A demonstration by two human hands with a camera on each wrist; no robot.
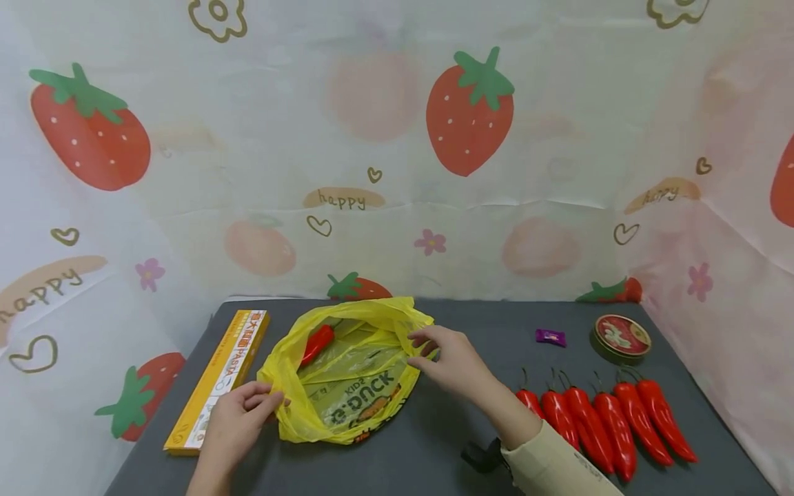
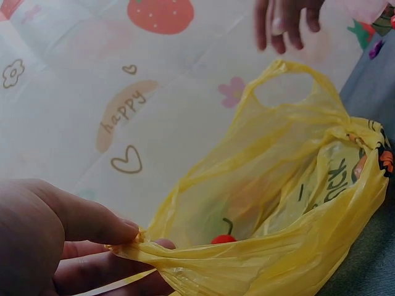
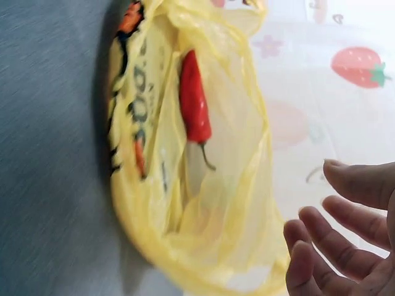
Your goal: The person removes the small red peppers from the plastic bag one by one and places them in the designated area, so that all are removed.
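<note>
A yellow plastic bag (image 1: 291, 406) with dark printing lies with its mouth spread wide on the table. Inside it, toward the left, is one red chili pepper (image 1: 318, 345), whose dark stem shows in the right wrist view (image 3: 196, 105). My left hand (image 1: 238, 420) pinches the bag's left rim between thumb and fingers, seen closely in the left wrist view (image 2: 92, 240). Beside the bag's right rim hovers my right hand (image 1: 449, 358); its fingers are spread and loosely bent, and nothing is between them in the right wrist view (image 3: 345, 240).
Several red chili peppers (image 1: 611, 427) lie in a row at the right on the dark grey table (image 1: 434, 448). Behind them are a round tin (image 1: 620, 337) and a small purple packet (image 1: 551, 337). A long yellow pasta box (image 1: 217, 379) lies left of the bag. A printed cloth (image 1: 397, 138) hangs behind.
</note>
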